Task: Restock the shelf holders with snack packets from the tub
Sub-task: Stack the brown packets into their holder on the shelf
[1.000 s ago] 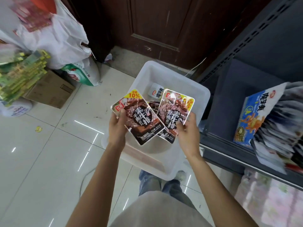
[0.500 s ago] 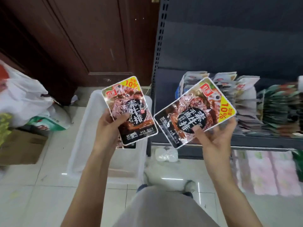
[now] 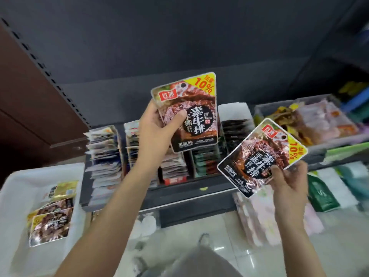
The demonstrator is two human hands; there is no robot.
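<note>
My left hand (image 3: 157, 126) grips a dark snack packet (image 3: 196, 108) with a yellow 10% corner, held upright over the shelf holders (image 3: 175, 156). My right hand (image 3: 287, 182) grips a second, matching snack packet (image 3: 259, 156), tilted, lower and to the right in front of the shelf edge. The holders are narrow upright slots packed with rows of packets. The white tub (image 3: 12, 188) sits on the floor at the lower left with several packets (image 3: 50, 224) of the same kind lying in it.
A grey bin (image 3: 265, 108) of orange and pink packets stands on the shelf at the right. Pink and green packs (image 3: 319, 192) fill the lower shelf. A brown wooden door (image 3: 26, 100) is at the left. My knee and shoe show at the bottom.
The view swung from the tub to the shelf. Both hands lifted their packets up and toward the holders, the left one now upright over the middle slots.
</note>
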